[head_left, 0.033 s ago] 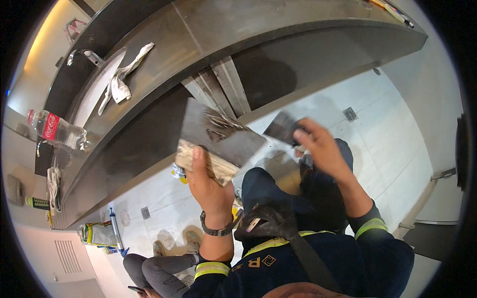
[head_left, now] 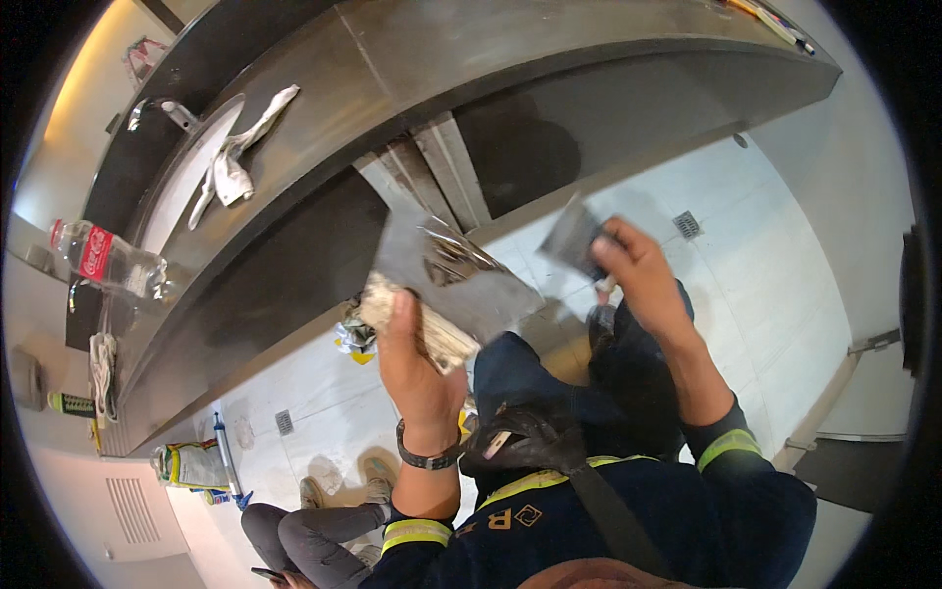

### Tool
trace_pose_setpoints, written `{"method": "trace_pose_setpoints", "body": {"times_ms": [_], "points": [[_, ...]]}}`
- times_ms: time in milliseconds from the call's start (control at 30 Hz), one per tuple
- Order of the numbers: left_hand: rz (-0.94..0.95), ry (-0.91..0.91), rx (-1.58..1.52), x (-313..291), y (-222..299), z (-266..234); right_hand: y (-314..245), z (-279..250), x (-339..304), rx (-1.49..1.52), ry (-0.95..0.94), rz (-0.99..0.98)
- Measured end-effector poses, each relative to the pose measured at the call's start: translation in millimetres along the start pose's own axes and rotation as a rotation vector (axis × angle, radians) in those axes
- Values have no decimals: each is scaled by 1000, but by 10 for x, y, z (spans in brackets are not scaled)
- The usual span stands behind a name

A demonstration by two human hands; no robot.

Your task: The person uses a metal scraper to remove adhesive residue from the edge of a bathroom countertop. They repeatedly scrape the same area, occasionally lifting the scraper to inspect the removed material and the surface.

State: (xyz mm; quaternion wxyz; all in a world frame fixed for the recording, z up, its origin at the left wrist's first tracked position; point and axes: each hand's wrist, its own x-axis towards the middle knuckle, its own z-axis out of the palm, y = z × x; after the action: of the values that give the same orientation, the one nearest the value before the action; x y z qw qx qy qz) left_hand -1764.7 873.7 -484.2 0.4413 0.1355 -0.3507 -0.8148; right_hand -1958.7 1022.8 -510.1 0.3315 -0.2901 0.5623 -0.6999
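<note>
My left hand (head_left: pixel 417 368) is wrapped round the pale, worn handle (head_left: pixel 446 339) of a flat metal trowel (head_left: pixel 407 236), its thumb on top. A dark, glossy patch of paste (head_left: pixel 461 257) lies on the trowel's face. To its right, my right hand (head_left: pixel 643 270) grips a wide putty knife (head_left: pixel 572 240), slightly smeared by motion. The putty knife's blade points up and left, apart from the trowel. Both tools are in the air above my knees, in front of the dark counter.
The curved dark counter (head_left: pixel 324 118) carries a sink, a white cloth (head_left: pixel 234 177) and a red-labelled plastic bottle (head_left: pixel 108 257). Below it is an opening with pale strips (head_left: pixel 453 167). A person's legs (head_left: pixel 329 540), a bag (head_left: pixel 191 463) and a blue-ended tube (head_left: pixel 228 456) are lower left.
The trowel has shifted a little to the right and tilted. My right hand has moved slightly right and up, and the putty knife's blade has turned upward, farther from the trowel.
</note>
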Motion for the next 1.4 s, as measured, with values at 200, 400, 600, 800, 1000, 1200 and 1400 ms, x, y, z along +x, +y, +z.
{"method": "trace_pose_setpoints", "body": {"times_ms": [200,400,600,800,1000,1200,1400], "points": [[-344,-128,-186,-46,-417,313,108,157,253,676,-425,-22],[-374,-116,1,-84,-432,420,96,112,226,380,-225,121],[-147,-79,412,-327,-183,359,187,43,251,60,51,20],[325,262,618,-65,-269,-139,-270,22,-87,-176,238,-277],[530,43,586,-99,-371,-52,-538,297,-162,-418,84,-266],[529,-90,608,-174,-378,169,-691,330,-208,-410,81,-217],[707,-444,1052,-167,-341,128,-926,297,-237,-384,142,-321]]}}
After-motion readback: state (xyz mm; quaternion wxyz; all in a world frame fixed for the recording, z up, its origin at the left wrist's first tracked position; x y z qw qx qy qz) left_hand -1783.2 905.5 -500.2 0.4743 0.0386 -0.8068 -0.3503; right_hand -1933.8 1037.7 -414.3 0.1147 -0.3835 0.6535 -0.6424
